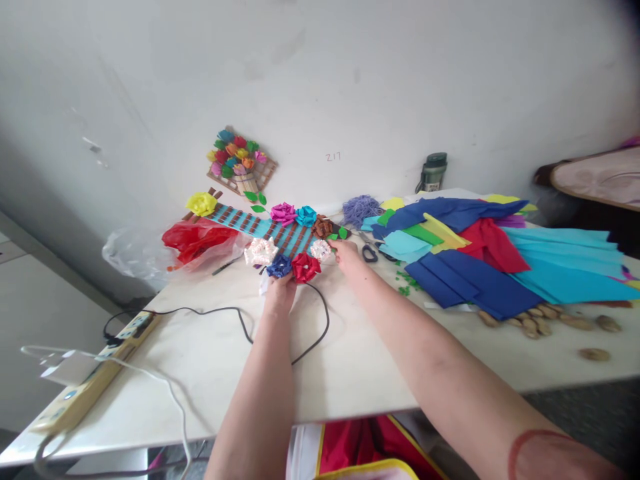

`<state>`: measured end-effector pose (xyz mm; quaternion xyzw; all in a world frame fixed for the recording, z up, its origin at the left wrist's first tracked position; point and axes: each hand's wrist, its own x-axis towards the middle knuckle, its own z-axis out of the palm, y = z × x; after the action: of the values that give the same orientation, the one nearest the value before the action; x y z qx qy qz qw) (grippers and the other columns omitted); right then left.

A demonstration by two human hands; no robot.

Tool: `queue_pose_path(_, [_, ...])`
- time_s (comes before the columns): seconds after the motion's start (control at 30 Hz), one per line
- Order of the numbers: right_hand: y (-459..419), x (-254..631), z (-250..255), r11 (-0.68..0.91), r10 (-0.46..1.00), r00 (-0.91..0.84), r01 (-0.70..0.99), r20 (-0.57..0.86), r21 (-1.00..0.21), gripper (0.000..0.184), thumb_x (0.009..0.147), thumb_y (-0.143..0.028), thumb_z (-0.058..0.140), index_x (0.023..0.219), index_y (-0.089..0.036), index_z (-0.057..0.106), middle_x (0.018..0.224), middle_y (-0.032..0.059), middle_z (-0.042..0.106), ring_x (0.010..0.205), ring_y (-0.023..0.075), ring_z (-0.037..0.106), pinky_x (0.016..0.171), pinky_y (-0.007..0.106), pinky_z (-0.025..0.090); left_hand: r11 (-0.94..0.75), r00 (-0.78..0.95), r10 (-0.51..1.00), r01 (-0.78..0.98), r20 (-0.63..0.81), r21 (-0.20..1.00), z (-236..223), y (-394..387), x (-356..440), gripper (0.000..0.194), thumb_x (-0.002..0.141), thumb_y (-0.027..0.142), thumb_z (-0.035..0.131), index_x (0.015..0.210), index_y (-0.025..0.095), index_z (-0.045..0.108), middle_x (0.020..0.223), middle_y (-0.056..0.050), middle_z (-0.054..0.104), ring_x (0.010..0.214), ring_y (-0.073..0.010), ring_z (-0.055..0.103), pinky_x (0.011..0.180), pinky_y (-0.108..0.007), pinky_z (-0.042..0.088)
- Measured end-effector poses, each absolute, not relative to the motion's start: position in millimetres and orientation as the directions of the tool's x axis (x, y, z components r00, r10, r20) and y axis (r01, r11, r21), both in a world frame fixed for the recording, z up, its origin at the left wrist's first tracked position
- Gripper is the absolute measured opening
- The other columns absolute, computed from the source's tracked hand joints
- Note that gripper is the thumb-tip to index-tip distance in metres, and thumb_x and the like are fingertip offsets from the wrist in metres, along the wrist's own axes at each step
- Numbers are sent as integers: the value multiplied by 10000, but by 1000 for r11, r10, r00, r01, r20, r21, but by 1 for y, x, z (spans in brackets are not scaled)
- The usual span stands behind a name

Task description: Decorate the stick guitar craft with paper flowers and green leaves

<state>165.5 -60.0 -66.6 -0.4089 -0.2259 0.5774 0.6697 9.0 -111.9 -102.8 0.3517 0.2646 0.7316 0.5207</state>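
A slatted panel (293, 235) of brown strips over a blue backing lies tilted on the table, edged with handmade flowers. My left hand (281, 292) grips its near edge just below the dark blue flower (279, 267); the fingertips are hidden beneath the flowers. At the right end, my right hand (345, 254) holds the panel's edge beside a small white flower (321, 250), fingers closed. A red flower (306, 268) sits between the hands, and a larger white flower (261, 251) is at the left. Magenta (283, 213), turquoise (306, 216) and brown (321, 227) flowers line the far side.
Folded coloured sheets (470, 280) are piled at right, with scissors (370, 253) and purple string (361, 211) nearby. Brown nut-like pieces (537, 320) lie in front. A plastic bag with red material (200, 241), a power strip (95, 373) and a black cable (327, 313) are at left.
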Motion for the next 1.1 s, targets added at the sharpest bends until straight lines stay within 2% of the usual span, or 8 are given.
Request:
queue_pose_path(0.37, [-62, 163, -59, -17, 919, 309, -588, -244, -809, 257, 660, -22, 617, 562, -183, 443, 407, -83, 399, 420, 59, 412, 366, 168, 283, -307, -205, 951, -592, 229, 745, -100, -114, 13, 226, 531, 35, 695, 722, 151, 657, 873, -76, 707, 790, -189, 653, 712, -287, 535])
queue_pose_path(0.57, [-59, 161, -61, -21, 912, 326, -570, -249, -822, 280, 682, -28, 609, 537, -189, 432, 402, -80, 395, 409, 57, 395, 356, 169, 277, -311, -223, 950, -600, 219, 737, -101, -114, 13, 231, 534, 13, 692, 716, 144, 637, 775, -47, 698, 718, -160, 648, 684, -268, 533])
queue_pose_path(0.8, [-53, 161, -65, -35, 903, 321, -608, -286, -793, 245, 662, -27, 617, 549, -185, 467, 394, -82, 389, 411, 69, 417, 353, 176, 291, -302, -210, 953, -592, 219, 747, -101, -113, 13, 247, 549, 13, 688, 748, 146, 630, 821, -57, 698, 753, -174, 652, 684, -278, 535])
queue_pose_path(0.97, [-55, 160, -61, -75, 897, 288, -647, -334, -759, 250, 675, -22, 609, 560, -188, 461, 387, -85, 382, 381, 66, 395, 332, 180, 266, -317, -242, 947, -606, 210, 729, -102, -114, 13, 237, 547, -16, 680, 716, 142, 628, 741, -29, 683, 691, -145, 641, 676, -259, 525])
queue_pose_path(1.1, [-51, 160, -64, -56, 896, 305, -645, -324, -762, 233, 663, -23, 615, 580, -187, 471, 397, -83, 390, 393, 73, 414, 349, 182, 289, -315, -243, 947, -597, 208, 737, -101, -114, 13, 233, 564, -13, 692, 723, 143, 624, 741, -28, 679, 705, -154, 645, 702, -281, 522])
